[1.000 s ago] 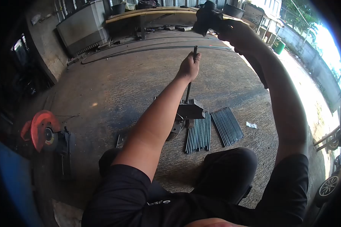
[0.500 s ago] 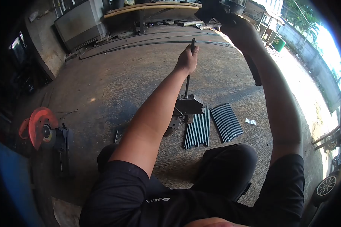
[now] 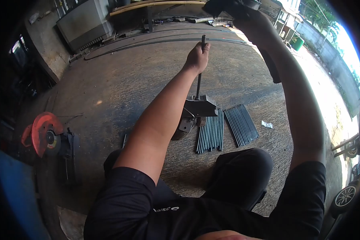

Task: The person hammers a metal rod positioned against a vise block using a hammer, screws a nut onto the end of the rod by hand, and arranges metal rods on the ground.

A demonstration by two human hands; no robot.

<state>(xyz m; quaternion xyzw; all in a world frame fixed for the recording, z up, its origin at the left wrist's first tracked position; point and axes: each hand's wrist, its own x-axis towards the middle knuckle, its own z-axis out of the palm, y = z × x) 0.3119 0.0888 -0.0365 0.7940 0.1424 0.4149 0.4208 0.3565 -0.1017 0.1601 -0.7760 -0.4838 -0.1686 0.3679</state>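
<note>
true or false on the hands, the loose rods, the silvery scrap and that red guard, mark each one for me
1. The left hand grips a dark upright rod. True.
2. The right hand is lower in view than the left hand. False: the right hand is higher, near the top edge.
3. The silvery scrap lies to the right of the loose rods. True.
4. The loose rods lie in one single group. False: they lie in two.
5. The red guard is on the person's left. True.
</note>
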